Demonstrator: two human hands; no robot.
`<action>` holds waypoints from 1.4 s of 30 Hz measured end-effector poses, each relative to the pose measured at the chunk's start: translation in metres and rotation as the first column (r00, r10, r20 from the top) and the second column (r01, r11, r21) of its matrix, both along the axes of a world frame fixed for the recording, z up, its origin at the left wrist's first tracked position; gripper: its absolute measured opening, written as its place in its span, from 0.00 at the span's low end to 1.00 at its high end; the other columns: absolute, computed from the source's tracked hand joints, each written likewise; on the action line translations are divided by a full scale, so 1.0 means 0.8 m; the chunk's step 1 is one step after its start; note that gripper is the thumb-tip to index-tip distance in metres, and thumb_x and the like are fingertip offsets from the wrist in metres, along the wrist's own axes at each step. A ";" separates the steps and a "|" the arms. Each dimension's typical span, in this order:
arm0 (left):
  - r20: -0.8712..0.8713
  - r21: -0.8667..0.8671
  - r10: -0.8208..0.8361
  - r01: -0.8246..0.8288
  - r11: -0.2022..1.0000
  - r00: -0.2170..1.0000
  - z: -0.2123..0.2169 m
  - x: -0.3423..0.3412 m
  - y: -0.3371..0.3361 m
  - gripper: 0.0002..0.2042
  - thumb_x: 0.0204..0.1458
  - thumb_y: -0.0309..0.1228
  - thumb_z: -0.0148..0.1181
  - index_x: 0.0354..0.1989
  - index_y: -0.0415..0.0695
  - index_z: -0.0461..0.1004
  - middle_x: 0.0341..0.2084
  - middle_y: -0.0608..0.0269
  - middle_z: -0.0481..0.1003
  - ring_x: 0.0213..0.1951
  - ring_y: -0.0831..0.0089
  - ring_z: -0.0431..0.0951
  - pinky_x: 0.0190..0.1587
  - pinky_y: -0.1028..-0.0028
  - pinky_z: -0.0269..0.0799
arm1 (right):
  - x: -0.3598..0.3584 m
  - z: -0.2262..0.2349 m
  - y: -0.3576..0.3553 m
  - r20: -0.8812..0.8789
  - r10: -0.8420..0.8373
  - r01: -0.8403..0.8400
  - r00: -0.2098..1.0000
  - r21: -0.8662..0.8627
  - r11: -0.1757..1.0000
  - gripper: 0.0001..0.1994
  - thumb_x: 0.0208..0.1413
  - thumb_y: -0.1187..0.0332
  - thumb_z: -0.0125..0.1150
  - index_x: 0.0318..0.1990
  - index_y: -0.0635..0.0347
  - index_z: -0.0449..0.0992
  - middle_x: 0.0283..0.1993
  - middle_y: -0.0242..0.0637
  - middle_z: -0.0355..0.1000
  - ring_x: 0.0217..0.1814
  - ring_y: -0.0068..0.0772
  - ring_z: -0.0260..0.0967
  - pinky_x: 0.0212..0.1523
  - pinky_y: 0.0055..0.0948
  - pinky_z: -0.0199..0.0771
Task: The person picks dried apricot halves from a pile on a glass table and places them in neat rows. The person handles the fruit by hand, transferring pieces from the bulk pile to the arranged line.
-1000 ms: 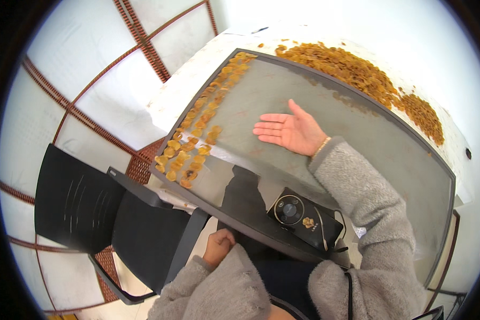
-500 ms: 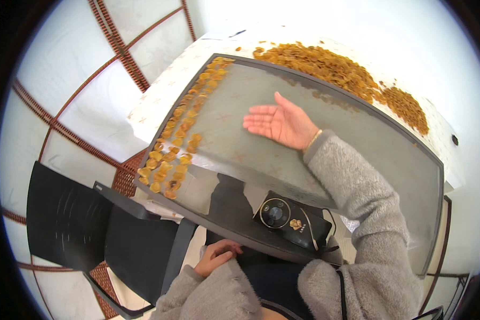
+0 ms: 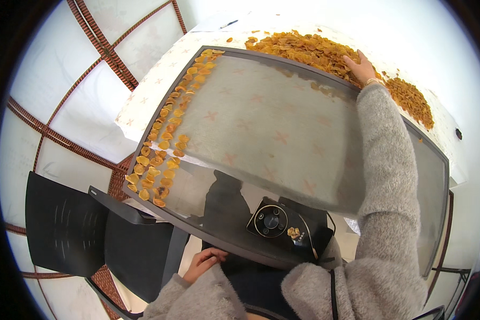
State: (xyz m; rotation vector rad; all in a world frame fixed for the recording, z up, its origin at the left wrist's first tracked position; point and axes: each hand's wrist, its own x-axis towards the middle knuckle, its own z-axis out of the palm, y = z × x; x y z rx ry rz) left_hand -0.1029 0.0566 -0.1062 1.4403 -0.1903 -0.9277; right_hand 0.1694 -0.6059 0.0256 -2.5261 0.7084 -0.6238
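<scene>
A large dark-framed, see-through panel (image 3: 282, 133) spans the view, overlapping the far table. Along its left side run rows of thin, curled amber-brown slices (image 3: 170, 125), like dried fruit. My right hand (image 3: 361, 68) reaches across the panel to the heap of the same slices (image 3: 309, 49) behind its far edge. Its thumb and fingers are apart at the heap, with some fingertips hidden; I see nothing held. Low beside the panel's near edge, my left hand (image 3: 204, 262) has loosely bent, parted fingers and holds nothing I can make out.
A smaller heap of darker bits (image 3: 410, 101) lies right of the main heap on the white patterned tablecloth (image 3: 144, 101). A black box with a round dial (image 3: 272, 220) shows near the panel's front edge. At left stand a black chair (image 3: 64, 224) and a folding screen (image 3: 85, 106).
My right hand has moved from above the panel's middle, palm showing, to the far right at the heap. My left hand's fingers have loosened slightly. The view has shifted a little.
</scene>
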 end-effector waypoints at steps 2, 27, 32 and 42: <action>-0.027 -0.001 0.012 -0.012 1.000 1.000 -0.001 -0.001 0.002 0.14 0.63 0.29 0.49 0.52 0.37 0.74 0.40 0.64 0.75 0.44 0.78 0.72 0.50 0.77 0.65 | 0.012 -0.008 -0.008 -0.046 -0.023 0.022 0.999 -0.034 0.999 0.42 0.57 0.40 0.58 0.73 0.52 0.54 0.74 0.44 0.54 0.76 0.44 0.51 0.71 0.45 0.57; 0.150 0.094 0.022 -0.037 0.995 0.988 0.006 -0.014 0.001 0.13 0.64 0.32 0.51 0.48 0.37 0.77 0.42 0.59 0.75 0.46 0.72 0.76 0.50 0.72 0.70 | -0.058 0.028 0.113 0.530 -0.150 -0.544 0.835 0.835 -0.079 0.12 0.66 0.62 0.56 0.48 0.60 0.69 0.36 0.36 0.70 0.22 0.17 0.59 0.11 0.13 0.56; 0.207 0.142 -0.058 0.029 0.989 0.977 0.042 -0.005 -0.009 0.11 0.62 0.30 0.53 0.43 0.38 0.79 0.38 0.58 0.77 0.45 0.71 0.77 0.48 0.73 0.71 | -0.092 -0.009 0.205 0.482 0.052 -0.432 0.875 0.824 -0.366 0.12 0.64 0.63 0.59 0.49 0.57 0.71 0.38 0.37 0.71 0.22 0.16 0.59 0.12 0.11 0.58; 0.616 0.110 -0.180 0.143 0.984 0.767 0.193 0.032 -0.039 0.06 0.58 0.24 0.57 0.40 0.38 0.79 0.39 0.57 0.79 0.43 0.67 0.78 0.47 0.69 0.72 | -0.093 -0.027 0.303 0.435 0.175 -0.212 0.883 0.704 -0.678 0.13 0.65 0.62 0.58 0.50 0.58 0.68 0.38 0.38 0.68 0.27 0.21 0.59 0.14 0.14 0.54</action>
